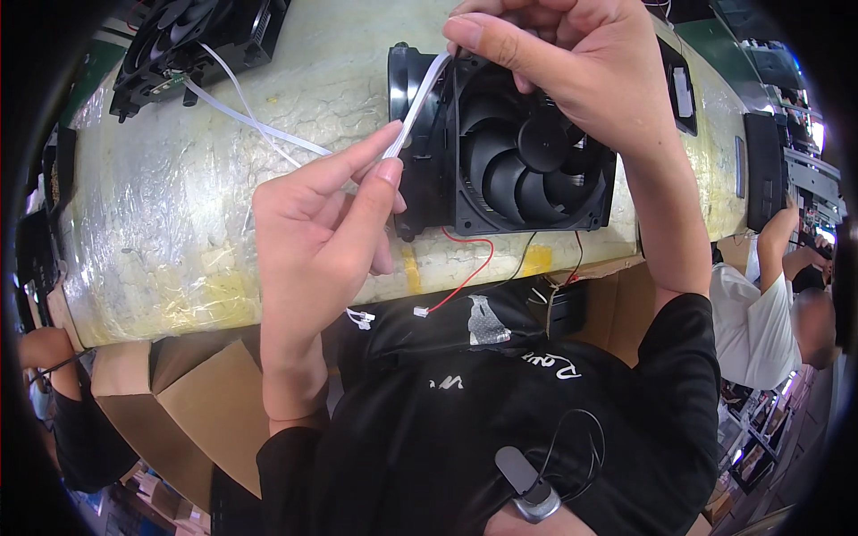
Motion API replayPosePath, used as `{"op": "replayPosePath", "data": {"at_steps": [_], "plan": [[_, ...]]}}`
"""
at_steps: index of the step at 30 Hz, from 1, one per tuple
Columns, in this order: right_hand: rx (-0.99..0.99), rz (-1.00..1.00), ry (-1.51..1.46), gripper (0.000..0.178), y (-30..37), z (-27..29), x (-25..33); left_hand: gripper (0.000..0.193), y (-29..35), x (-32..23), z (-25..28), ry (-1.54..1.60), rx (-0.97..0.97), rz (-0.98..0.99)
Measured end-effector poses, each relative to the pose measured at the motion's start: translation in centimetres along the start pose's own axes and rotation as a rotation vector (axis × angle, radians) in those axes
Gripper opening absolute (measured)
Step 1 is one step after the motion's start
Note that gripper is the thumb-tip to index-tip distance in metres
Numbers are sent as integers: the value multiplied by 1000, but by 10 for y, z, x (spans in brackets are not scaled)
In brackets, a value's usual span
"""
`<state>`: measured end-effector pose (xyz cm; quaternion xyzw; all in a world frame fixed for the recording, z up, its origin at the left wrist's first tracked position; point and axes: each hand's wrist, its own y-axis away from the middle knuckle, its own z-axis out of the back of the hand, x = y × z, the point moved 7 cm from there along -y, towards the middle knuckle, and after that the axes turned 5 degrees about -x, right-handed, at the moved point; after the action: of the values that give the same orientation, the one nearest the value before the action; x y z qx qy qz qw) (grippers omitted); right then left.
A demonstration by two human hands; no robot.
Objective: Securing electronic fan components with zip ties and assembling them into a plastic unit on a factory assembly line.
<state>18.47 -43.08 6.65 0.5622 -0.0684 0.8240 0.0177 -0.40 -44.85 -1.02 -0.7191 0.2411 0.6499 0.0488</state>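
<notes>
My left hand (326, 223) is closed, pinching a white flat cable (418, 103) between thumb and forefinger. The cable slants up to the thumb of my right hand (581, 67), whose fingers are closed on its upper part; the exact grip is partly hidden. Beneath both hands stands a black cooling fan (536, 147) in a square frame, joined to a black housing (422, 143) on its left. A red wire (487, 259) with a small white plug (421, 312) hangs from the fan over the table's near edge. Another white plug (362, 319) dangles below my left hand.
A second black fan unit (192, 49) with white cables sits at the far left of the plastic-wrapped table (170, 223). Open cardboard boxes (210, 402) stand below the near edge. Other people work at the left and right, one in a white shirt (755, 326).
</notes>
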Motion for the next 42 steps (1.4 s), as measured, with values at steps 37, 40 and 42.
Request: {"op": "replayPosePath", "data": {"at_steps": [37, 40, 42], "plan": [[69, 478, 548, 16, 53, -32, 14, 22, -2, 0, -3, 245, 258, 138], [72, 472, 545, 15, 52, -32, 15, 21, -8, 5, -5, 208, 177, 107], [75, 471, 543, 15, 52, -32, 15, 20, -11, 5, -4, 195, 197, 65]]}}
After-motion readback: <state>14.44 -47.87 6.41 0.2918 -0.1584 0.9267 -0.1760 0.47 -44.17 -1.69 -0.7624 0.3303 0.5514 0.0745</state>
